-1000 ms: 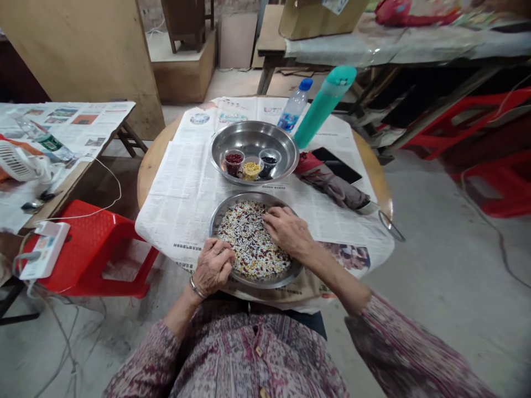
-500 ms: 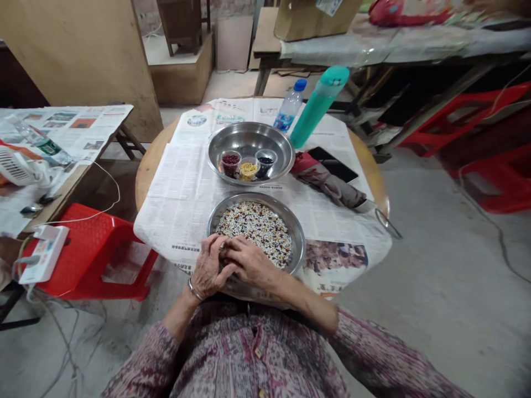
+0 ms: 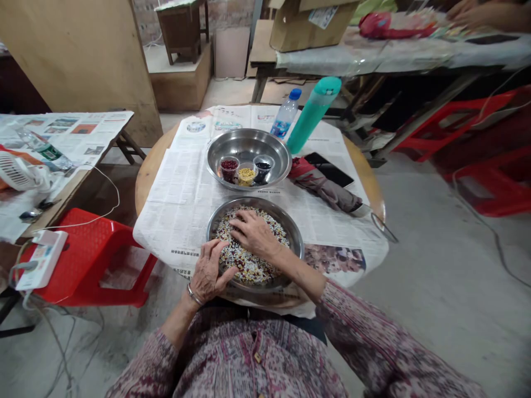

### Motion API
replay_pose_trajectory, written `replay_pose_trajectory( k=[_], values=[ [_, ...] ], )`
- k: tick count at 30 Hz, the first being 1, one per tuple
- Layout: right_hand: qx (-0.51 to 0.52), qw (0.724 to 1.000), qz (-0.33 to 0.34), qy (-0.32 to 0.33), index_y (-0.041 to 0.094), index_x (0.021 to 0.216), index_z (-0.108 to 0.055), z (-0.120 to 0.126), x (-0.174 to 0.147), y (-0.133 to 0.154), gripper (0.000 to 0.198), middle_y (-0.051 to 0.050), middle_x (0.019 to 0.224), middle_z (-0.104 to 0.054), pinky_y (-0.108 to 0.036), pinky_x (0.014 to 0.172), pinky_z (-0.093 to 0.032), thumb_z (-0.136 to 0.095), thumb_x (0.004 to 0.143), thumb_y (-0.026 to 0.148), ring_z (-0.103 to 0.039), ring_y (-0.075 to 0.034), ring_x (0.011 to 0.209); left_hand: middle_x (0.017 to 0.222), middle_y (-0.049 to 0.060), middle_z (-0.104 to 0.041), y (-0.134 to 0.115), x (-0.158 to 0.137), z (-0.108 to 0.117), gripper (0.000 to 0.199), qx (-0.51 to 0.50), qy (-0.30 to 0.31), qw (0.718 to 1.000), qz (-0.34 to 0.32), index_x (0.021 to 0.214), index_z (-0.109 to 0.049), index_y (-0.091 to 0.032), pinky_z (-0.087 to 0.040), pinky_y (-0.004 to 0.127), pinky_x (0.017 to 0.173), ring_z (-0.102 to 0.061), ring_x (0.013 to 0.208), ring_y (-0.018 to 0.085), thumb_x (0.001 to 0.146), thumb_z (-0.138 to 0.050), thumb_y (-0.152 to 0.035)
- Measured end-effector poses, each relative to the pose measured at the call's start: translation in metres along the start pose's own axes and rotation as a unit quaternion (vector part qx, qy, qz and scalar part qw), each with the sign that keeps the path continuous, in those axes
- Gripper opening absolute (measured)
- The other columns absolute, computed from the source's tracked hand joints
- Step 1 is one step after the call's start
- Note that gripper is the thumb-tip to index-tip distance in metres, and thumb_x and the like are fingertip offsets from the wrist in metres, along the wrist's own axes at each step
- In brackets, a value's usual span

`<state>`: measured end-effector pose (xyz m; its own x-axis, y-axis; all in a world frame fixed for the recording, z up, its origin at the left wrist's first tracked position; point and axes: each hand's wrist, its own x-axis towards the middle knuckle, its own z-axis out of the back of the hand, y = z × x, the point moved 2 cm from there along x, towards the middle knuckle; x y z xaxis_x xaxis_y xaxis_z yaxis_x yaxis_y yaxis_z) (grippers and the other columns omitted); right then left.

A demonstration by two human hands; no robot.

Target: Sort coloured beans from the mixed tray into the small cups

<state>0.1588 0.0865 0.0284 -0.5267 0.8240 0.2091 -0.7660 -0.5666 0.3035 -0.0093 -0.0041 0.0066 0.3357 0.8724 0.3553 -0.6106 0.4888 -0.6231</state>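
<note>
The near steel bowl point(image 3: 299, 243) holds a mix of white grains point(image 3: 263, 269) with red, yellow and black beans among them. My right hand point(image 3: 256, 236) reaches across that bowl, its slightly bent fingers apart on the mix. At the bowl's left rim is my left hand point(image 3: 208, 272), open, thumb spread from the fingers, with nothing seen in it. Just beyond, a second steel bowl point(image 3: 244, 141) contains three clear cups: one of red beans point(image 3: 229, 168), one of yellow beans point(image 3: 246, 176) and one of black beans point(image 3: 263, 167).
Newspaper point(image 3: 166, 204) covers the round table. A water bottle point(image 3: 285, 115), a teal flask point(image 3: 314, 115), a phone point(image 3: 329, 169) and a folded umbrella point(image 3: 326, 185) stand or lie to the right. A red stool point(image 3: 89, 254) bears a power strip point(image 3: 41, 262) at left.
My hands were together at the near bowl's left front edge. The right hand has moved away, forward over the mix, and its fingers have spread; the left has stayed about there.
</note>
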Motion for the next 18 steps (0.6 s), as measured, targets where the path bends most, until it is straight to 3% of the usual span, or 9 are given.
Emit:
replay_pose_trajectory(
  k=[3,7,11,13,18],
  values=[
    [0.031,0.996,0.066,0.047,0.018,0.1,-0.066,0.009,-0.027,0.006,0.018,-0.011,0.107,-0.06,-0.039,0.089,-0.045,-0.051,0.094,0.025,-0.051,-0.023,0.104,0.13,0.015,-0.043,0.0,-0.001,0.0,0.054,0.002,-0.001,1.0,-0.003,0.138,-0.036,-0.019,-0.039,0.048,0.107,-0.042,0.123,0.029,0.091,-0.057,-0.036],
    [0.064,0.988,0.115,0.085,0.018,0.101,-0.065,0.02,-0.066,0.011,0.016,-0.009,0.104,-0.061,-0.034,0.083,-0.047,-0.053,0.093,0.024,-0.053,-0.02,0.098,0.131,0.014,-0.043,0.0,-0.001,0.0,0.054,0.005,0.007,1.0,-0.003,0.138,-0.036,-0.019,-0.038,0.048,0.108,-0.041,0.125,0.029,0.091,-0.056,-0.036],
    [0.044,0.981,0.149,0.119,0.021,0.096,-0.067,0.019,-0.075,0.006,0.012,-0.006,0.095,-0.063,-0.03,0.076,-0.046,-0.056,0.091,0.02,-0.055,-0.018,0.088,0.13,0.014,-0.045,0.001,0.0,0.0,0.051,0.013,0.005,1.0,-0.007,0.136,-0.039,-0.018,-0.038,0.047,0.107,-0.042,0.124,0.028,0.092,-0.056,-0.037],
    [0.019,0.987,0.121,0.1,0.021,0.095,-0.068,0.017,-0.066,-0.005,0.015,-0.006,0.091,-0.064,-0.03,0.075,-0.045,-0.054,0.091,0.018,-0.056,-0.018,0.086,0.129,0.014,-0.046,0.0,0.0,0.001,0.049,0.02,0.003,1.0,-0.01,0.134,-0.042,-0.017,-0.038,0.046,0.106,-0.043,0.122,0.028,0.091,-0.056,-0.038],
    [-0.011,0.999,-0.045,0.016,0.022,0.102,-0.07,0.026,-0.032,-0.039,0.021,-0.006,0.095,-0.071,-0.028,0.074,-0.045,-0.053,0.09,0.017,-0.063,-0.019,0.088,0.119,0.011,-0.057,-0.002,0.003,0.002,0.032,0.031,0.008,0.999,-0.026,0.12,-0.055,-0.017,-0.04,0.043,0.102,-0.048,0.113,0.025,0.093,-0.056,-0.034]
  ],
)
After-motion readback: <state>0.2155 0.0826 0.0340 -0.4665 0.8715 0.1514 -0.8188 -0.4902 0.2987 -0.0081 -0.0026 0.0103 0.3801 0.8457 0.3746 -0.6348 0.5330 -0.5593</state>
